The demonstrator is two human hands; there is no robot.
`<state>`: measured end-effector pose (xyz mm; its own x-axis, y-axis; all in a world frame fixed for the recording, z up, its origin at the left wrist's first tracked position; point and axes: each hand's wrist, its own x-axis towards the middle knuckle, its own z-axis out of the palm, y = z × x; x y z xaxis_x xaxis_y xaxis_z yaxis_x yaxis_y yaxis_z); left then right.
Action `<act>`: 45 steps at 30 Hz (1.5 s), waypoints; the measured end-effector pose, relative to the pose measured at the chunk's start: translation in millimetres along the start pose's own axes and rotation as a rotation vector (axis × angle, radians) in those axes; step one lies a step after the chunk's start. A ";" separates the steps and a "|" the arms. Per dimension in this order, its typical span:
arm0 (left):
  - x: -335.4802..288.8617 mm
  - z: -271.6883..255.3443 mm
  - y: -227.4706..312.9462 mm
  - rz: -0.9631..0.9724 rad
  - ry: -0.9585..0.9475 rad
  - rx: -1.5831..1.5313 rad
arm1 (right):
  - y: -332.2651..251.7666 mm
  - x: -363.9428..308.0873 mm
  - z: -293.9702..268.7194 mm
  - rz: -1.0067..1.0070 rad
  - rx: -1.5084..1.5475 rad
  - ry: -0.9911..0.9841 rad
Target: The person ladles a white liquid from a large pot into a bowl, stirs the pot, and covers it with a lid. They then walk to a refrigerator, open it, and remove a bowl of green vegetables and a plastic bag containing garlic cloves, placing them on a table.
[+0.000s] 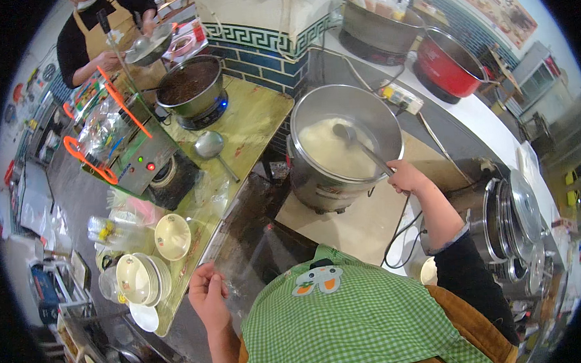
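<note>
The right hand point(407, 178) grips a metal ladle point(369, 154), its bowl in the pale liquid point(325, 151) of a large pot point(313, 184) near a board's point(351, 234) left corner. The left hand point(209, 293), half-curled, hangs beside the table's point(255, 115) right edge; whether it holds anything cannot be told.

A spoon point(209, 145) lies on the worktop point(255, 108) near a machine point(152, 158). A pot point(196, 108) of dark food sits on a burner point(203, 119). 1 bowl point(173, 237) stands beside stacked bowls point(138, 280). A red pot point(436, 63) stands beside a grey pot point(376, 35).
</note>
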<state>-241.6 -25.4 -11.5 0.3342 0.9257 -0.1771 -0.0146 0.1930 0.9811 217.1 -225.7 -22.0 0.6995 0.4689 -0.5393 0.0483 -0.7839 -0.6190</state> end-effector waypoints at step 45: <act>64.8 -6.0 7.4 -0.055 -0.378 -0.103 | -74.6 -284.3 14.0 -0.515 0.805 0.464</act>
<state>-225.7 38.0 -16.2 0.6604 0.7315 -0.1696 -0.0745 0.2886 0.9546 4.6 -294.9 169.5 0.9410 0.3330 0.0609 0.0486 0.0450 -0.9978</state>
